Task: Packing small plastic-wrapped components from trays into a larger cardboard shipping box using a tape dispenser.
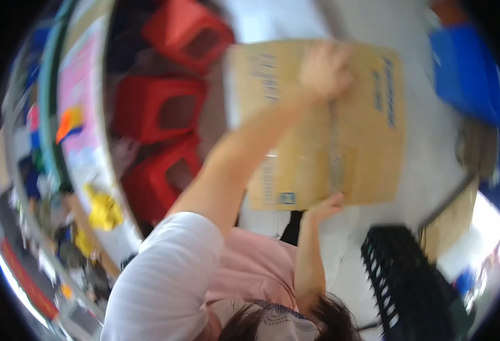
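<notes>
A large flat brown cardboard box [369, 165] with dark print and a small blue mark lies in front of me, a seam running down its middle. My left hand [326, 71], smeared by motion, rests on the far part of the box over the seam. Its fingers look curled, and whatever they may hold is hidden. At the box's near edge, by the end of the seam, my right hand [325, 208] grips the cardboard with the thumb on top. A white sleeve covers my left upper arm.
Several red plastic stools [159, 108] stand left of the box, beside a long table [85, 131] with a yellow bag [105, 207] on it. A black slatted chair or crate [400, 273] is at the near right. A blue bin [466, 74] stands at the far right.
</notes>
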